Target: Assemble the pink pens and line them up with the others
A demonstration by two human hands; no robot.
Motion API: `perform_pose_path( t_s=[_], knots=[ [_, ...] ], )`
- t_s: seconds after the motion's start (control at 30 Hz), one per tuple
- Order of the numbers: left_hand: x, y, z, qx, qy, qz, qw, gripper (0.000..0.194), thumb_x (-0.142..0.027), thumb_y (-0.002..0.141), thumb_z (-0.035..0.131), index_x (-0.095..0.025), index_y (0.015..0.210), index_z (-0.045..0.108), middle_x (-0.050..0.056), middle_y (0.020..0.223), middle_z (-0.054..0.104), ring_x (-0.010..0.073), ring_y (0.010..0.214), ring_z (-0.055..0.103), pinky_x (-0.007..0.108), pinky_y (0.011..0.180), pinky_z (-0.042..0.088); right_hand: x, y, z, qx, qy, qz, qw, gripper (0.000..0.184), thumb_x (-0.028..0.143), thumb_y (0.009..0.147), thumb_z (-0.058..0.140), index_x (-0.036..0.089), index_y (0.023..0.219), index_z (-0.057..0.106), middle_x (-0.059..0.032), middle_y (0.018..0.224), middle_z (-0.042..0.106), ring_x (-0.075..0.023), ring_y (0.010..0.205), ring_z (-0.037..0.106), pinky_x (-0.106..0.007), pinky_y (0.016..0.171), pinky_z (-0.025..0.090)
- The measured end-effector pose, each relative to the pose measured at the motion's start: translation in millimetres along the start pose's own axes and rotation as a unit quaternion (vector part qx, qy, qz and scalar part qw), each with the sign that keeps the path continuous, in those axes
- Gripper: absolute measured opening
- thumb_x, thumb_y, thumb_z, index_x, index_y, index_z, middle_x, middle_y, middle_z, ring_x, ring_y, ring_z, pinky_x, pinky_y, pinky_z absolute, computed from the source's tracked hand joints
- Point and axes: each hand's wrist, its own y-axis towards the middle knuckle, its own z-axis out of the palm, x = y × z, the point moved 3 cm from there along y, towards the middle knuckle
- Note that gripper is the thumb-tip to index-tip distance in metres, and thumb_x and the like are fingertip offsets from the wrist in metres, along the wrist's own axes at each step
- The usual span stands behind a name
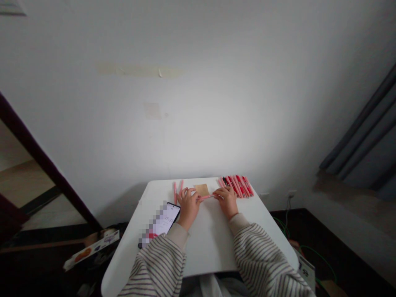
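Both of my hands rest on a small white table [210,243] and hold one pink pen [206,197] between them. My left hand [187,206] pinches its left end, my right hand [227,200] pinches its right end. Two more pink pens [177,189] lie just beyond my left hand. Past my right hand, a row of several pink and red pens [239,186] lies side by side. A small brown card [201,189] lies flat between the two groups.
A phone [162,222] with a lit screen lies on the table's left side. On the floor at the left lies a printed box [91,249]. Green cables [312,251] run over the floor at the right, under a grey curtain [368,140].
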Motion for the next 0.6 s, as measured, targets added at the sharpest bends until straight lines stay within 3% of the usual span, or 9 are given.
perform_pose_path(
  t_s=[0.23,0.4,0.6],
  knots=[
    [2.9,0.2,5.2,0.002,0.013,-0.007,1.000,0.025,-0.038,0.086,0.048,-0.029,0.086,0.071,0.004,0.119,0.061,0.0305,0.123,0.038,0.062,0.104,0.023,0.4,-0.3,-0.4,-0.004,-0.002,0.000,1.000,0.012,0.028,0.083,0.063,0.031,0.084,0.075,-0.0026,0.091,0.071,-0.0241,0.099,0.045,-0.041,0.087,0.029],
    [1.6,0.5,2.7,-0.003,0.000,0.003,1.000,0.033,-0.040,0.076,0.065,-0.031,0.107,0.064,0.005,0.121,0.059,0.0295,0.124,0.039,0.055,0.104,0.027,-1.2,-0.4,0.8,-0.002,-0.006,0.001,1.000,0.012,0.028,0.084,0.063,0.031,0.085,0.074,-0.0024,0.090,0.071,-0.0239,0.100,0.045,-0.039,0.086,0.029],
    [1.3,-0.9,2.1,0.000,-0.003,0.006,1.000,0.014,-0.034,0.079,0.062,-0.028,0.090,0.067,0.004,0.114,0.059,0.0265,0.119,0.041,0.054,0.104,0.026,-2.1,-0.6,1.8,-0.002,-0.012,-0.006,1.000,0.011,0.029,0.083,0.064,0.031,0.086,0.075,-0.0024,0.091,0.071,-0.0236,0.099,0.045,-0.039,0.086,0.029]
  ],
)
